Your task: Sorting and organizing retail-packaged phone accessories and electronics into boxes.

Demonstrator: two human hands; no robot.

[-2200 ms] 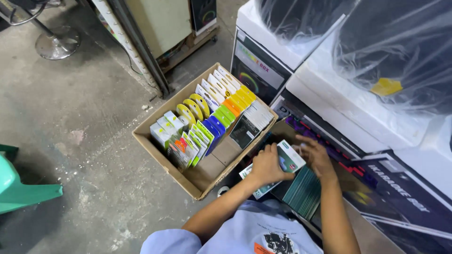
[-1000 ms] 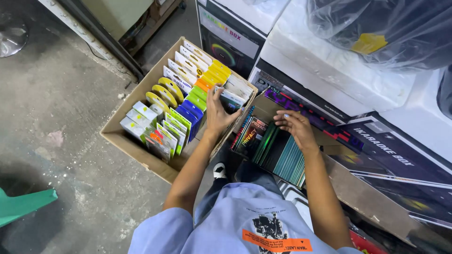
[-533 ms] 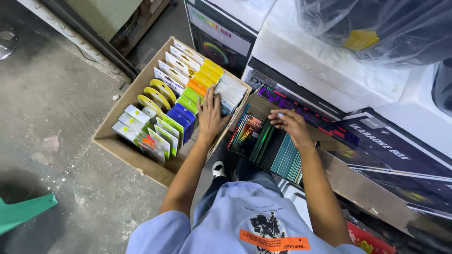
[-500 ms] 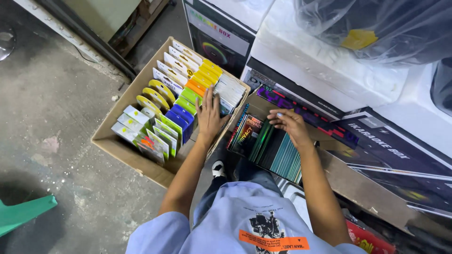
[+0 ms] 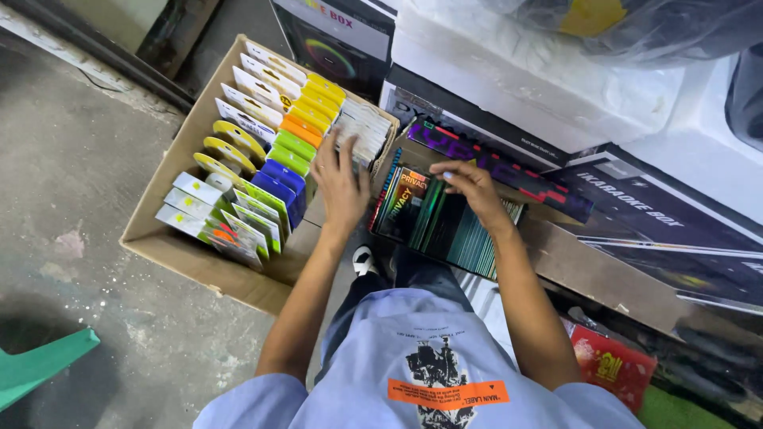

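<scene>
A green seat is cut off at the frame's left edge. Your left hand lies spread, fingers open, inside the cardboard box, touching the white packets; what its palm covers is hidden. Your right hand rests fingers loosely curled on the dark packs; whether they pinch one, I cannot tell.

A grey concrete floor carried an open cardboard box, with a green stool at seven o'clock.
</scene>
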